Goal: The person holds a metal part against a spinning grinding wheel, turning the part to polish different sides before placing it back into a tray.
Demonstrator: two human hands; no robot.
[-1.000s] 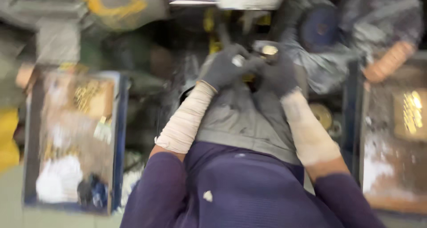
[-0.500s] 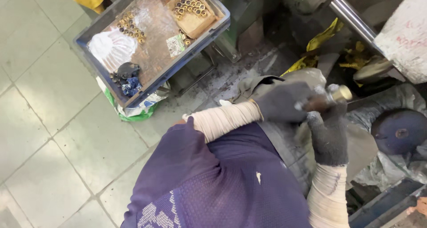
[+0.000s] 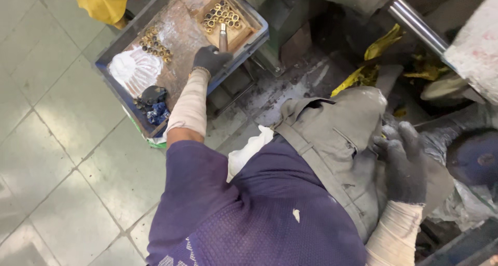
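My left hand (image 3: 210,59), in a dark glove with a beige sleeve guard, reaches out over a blue tray (image 3: 120,84) on the floor. It holds a short metal cylinder (image 3: 223,37) upright at the edge of a small wooden box (image 3: 244,32) filled with several brass rings (image 3: 222,15). More brass rings (image 3: 153,42) lie loose on the tray. My right hand (image 3: 404,165), also gloved, rests on my grey trouser leg (image 3: 337,141) near the knee, fingers curled with nothing visible in them.
The tray also holds a white cloth (image 3: 132,69) and a dark blue rag (image 3: 153,102). A shiny steel bar (image 3: 417,24) and yellow scraps (image 3: 373,63) lie ahead. A dark round disc (image 3: 474,159) sits at right. Tiled floor (image 3: 57,141) spreads left.
My left hand has left my right hand at my knee and stretched out to the tray, carrying the metal cylinder to the wooden box. The right hand has dropped onto my leg.
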